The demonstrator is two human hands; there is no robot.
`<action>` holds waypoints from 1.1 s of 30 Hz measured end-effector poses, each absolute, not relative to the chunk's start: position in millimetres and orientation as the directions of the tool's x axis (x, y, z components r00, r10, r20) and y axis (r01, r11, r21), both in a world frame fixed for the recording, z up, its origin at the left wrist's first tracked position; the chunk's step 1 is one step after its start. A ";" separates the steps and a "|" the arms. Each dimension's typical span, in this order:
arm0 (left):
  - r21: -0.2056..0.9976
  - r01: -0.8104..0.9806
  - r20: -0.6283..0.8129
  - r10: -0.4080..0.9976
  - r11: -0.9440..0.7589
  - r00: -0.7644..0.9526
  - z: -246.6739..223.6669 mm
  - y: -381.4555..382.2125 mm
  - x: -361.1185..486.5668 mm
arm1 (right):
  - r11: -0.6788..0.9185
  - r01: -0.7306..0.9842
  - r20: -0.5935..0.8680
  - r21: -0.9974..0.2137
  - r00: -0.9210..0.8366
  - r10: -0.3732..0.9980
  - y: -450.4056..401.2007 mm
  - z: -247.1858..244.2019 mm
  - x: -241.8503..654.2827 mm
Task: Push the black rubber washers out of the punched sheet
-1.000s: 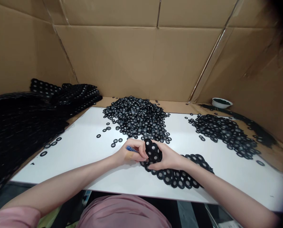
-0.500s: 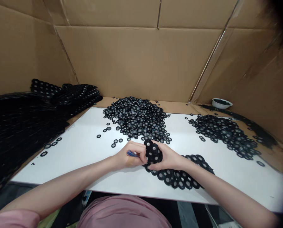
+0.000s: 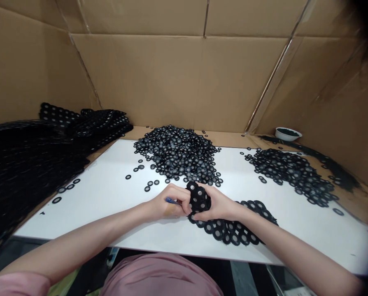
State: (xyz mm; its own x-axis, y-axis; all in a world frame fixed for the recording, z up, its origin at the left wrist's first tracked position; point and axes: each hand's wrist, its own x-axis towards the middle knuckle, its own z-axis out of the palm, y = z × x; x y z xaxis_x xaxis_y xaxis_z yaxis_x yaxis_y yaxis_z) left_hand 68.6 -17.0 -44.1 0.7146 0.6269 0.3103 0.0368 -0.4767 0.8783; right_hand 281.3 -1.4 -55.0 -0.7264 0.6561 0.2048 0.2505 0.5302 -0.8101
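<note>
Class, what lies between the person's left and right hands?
In the head view, a raised part of the black sheet of joined rings lies there, gripped by the right hand, its edge at the left hand.

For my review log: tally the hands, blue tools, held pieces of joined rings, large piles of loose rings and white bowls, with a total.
Hands: 2 (left hand, right hand)
Blue tool: 1, partly hidden
Held joined-ring piece: 1
Large loose-ring piles: 2 (middle pile, right pile)
White bowl: 1
Total: 7
</note>
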 end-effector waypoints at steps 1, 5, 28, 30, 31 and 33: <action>0.884 0.036 0.304 0.632 -0.466 0.713 -43.7 -16.9 68.9 | 0.529 0.248 0.205 -0.811 -0.727 0.655 -1.3 -55.3 281.2; 0.914 0.039 0.261 0.662 -0.403 0.702 -41.9 -16.1 70.2 | 0.533 0.242 0.211 -0.810 -0.728 0.652 -1.4 -54.2 281.0; 0.957 0.014 0.200 0.694 -0.290 0.692 -49.0 -13.2 71.1 | 0.518 0.200 0.222 -0.831 -0.735 0.641 -1.2 -56.4 281.5; 0.963 0.016 0.186 0.702 -0.271 0.688 -49.8 -13.0 71.0 | 0.520 0.199 0.222 -0.830 -0.738 0.637 -1.2 -56.2 281.4; 0.964 0.014 0.184 0.704 -0.265 0.686 -49.8 -13.1 70.9 | 0.521 0.198 0.223 -0.830 -0.739 0.636 -1.2 -56.1 281.4; 0.964 0.011 0.186 0.704 -0.265 0.685 -49.2 -13.6 70.9 | 0.519 0.194 0.223 -0.833 -0.740 0.634 -1.3 -55.7 281.4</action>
